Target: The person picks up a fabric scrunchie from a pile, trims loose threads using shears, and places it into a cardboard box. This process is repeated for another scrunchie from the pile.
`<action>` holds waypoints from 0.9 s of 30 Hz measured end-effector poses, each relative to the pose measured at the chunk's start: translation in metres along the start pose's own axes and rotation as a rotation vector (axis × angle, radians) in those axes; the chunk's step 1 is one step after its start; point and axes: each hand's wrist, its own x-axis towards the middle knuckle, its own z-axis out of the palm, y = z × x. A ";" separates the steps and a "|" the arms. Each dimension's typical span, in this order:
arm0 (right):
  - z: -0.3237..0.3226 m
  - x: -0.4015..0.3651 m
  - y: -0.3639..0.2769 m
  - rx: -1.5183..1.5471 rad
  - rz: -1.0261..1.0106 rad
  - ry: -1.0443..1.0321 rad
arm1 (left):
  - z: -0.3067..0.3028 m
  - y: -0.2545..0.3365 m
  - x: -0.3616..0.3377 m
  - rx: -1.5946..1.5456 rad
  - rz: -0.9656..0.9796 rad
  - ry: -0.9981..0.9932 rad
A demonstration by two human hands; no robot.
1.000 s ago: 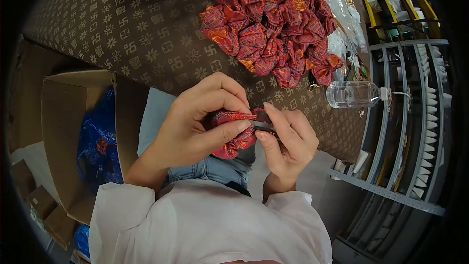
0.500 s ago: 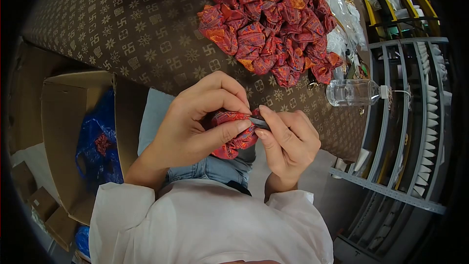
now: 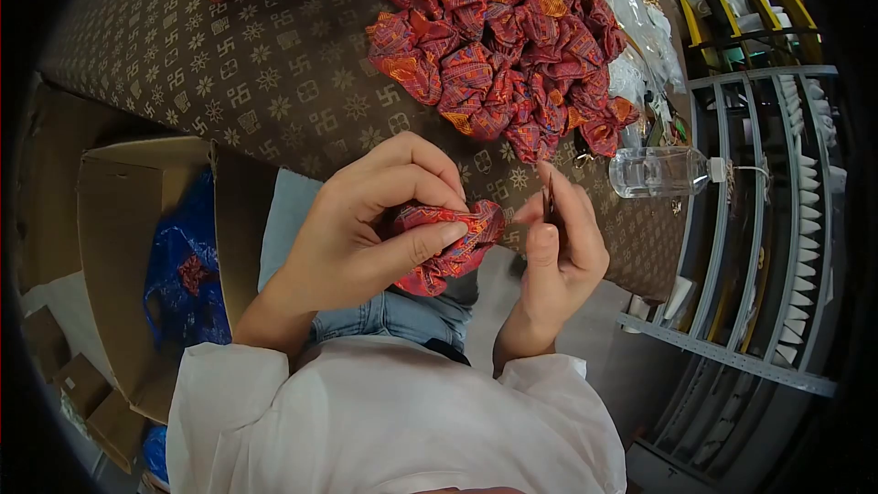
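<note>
A red patterned fabric scrunchie [image 3: 457, 261] is pinched by its upper edge between the thumb and fingers of my left hand [image 3: 380, 220]. To the right of it, and apart from it, my right hand [image 3: 569, 261] is raised with a small, narrow dark metal tool [image 3: 549, 201] held against the fingers. The tool's exact kind is hard to make out, since it is seen nearly edge-on. Beyond both hands, a heap of similar red scrunchies [image 3: 512, 37] lies on the brown patterned tablecloth [image 3: 302, 73].
An open cardboard box [image 3: 137, 220] with a blue plastic bag [image 3: 187, 265] inside stands at the left. A clear plastic bottle [image 3: 658, 172] lies near the table's right edge. Metal shelves [image 3: 777, 220] with white goods stand at the right.
My right hand has drawn away from the scrunchie to the right, and the tool in it has turned upright. My left hand keeps its pinch in the same place.
</note>
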 end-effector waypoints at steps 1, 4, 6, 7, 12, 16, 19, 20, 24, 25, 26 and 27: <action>0.000 0.001 0.001 0.123 0.058 0.014 | 0.000 -0.001 0.000 -0.008 -0.004 -0.005; 0.008 0.006 0.001 0.332 0.151 -0.120 | 0.001 -0.002 0.001 -0.029 -0.003 -0.012; 0.009 0.004 -0.003 0.379 0.235 -0.148 | 0.001 -0.003 0.001 -0.053 -0.026 0.003; 0.006 0.002 -0.001 0.420 0.338 -0.174 | 0.001 -0.003 0.000 -0.076 -0.049 0.022; 0.001 0.005 -0.001 0.565 0.443 -0.136 | -0.003 -0.007 -0.002 -0.089 -0.102 0.001; 0.000 0.006 -0.001 0.473 0.386 -0.105 | -0.002 -0.006 -0.001 -0.122 -0.109 0.006; 0.000 0.005 -0.002 0.436 0.376 -0.086 | -0.001 -0.006 0.000 -0.102 -0.070 0.004; 0.000 0.005 -0.003 0.419 0.373 -0.075 | -0.001 -0.006 0.000 -0.102 -0.070 0.005; 0.001 0.005 -0.008 0.362 0.331 -0.052 | -0.005 -0.007 0.001 -0.051 -0.022 -0.017; 0.002 0.005 -0.006 0.356 0.300 -0.051 | -0.006 -0.007 0.001 -0.010 0.006 -0.031; 0.002 0.005 -0.006 0.351 0.270 -0.049 | -0.006 -0.006 0.002 -0.010 0.009 -0.031; 0.003 0.006 -0.007 0.350 0.267 -0.049 | -0.005 -0.005 0.002 0.008 0.001 -0.017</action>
